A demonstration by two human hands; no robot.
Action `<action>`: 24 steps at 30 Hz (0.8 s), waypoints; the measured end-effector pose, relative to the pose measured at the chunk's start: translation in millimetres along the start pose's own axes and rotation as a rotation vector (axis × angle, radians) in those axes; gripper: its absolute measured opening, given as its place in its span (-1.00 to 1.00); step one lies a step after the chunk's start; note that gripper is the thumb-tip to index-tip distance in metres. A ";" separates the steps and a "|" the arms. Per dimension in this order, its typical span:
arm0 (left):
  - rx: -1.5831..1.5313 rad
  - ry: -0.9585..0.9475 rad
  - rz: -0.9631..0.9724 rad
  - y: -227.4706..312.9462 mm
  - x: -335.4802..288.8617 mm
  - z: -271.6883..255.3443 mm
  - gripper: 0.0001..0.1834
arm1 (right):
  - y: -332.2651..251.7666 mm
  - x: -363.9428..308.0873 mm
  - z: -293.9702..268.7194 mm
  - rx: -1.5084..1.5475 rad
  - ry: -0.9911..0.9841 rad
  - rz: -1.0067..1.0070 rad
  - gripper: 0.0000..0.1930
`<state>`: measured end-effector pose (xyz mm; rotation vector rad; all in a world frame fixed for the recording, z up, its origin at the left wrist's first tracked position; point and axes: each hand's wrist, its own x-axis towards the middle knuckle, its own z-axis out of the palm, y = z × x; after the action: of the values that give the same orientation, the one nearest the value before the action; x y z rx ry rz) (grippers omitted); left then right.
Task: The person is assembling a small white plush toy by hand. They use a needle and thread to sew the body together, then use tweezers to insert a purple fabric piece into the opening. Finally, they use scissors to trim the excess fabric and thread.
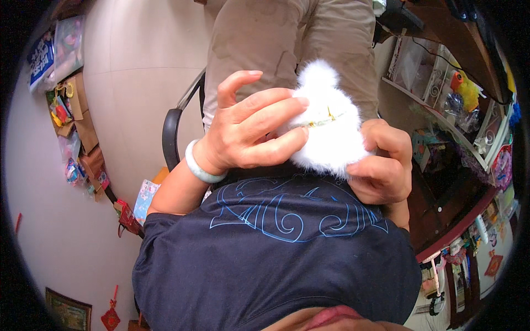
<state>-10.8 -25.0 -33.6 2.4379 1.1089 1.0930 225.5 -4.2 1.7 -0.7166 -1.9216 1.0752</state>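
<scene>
Holding a fluffy white piece (328, 143) between them, left hand (238, 128) and right hand (387, 164) have their fingers grasping its opposite sides

1. Black armrest (170, 135) curved at left.
2. Far left: brown cardboard (85, 132) lay beside small colourful items (59, 112); clear plastic bag (68, 44) above.
3. Lower left: framed picture (68, 310) hung near red ornament (111, 319).
4. Right: white scrolled rack (407, 92) stood near yellow-and-orange item (468, 94), kind unclear.
5. Lower right: dark surface (436, 226) showed curved reddish rim (461, 229).
</scene>
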 end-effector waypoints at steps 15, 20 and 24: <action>-0.423 -0.085 -0.116 -4.3 -1.7 14.6 -0.58 | 17.0 6.7 3.3 0.380 0.129 0.444 -0.59; -0.653 -0.146 -0.312 7.4 -20.7 22.6 -0.51 | 18.0 -13.6 27.5 0.433 0.150 0.652 -0.56; -0.927 -0.321 -0.590 21.3 -31.9 19.7 -0.41 | 18.2 -30.7 36.9 0.452 0.177 0.735 -0.56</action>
<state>1.3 -61.2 -53.6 1.3702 0.8455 0.7332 211.6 -34.6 -37.3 -1.2377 -1.1962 1.7437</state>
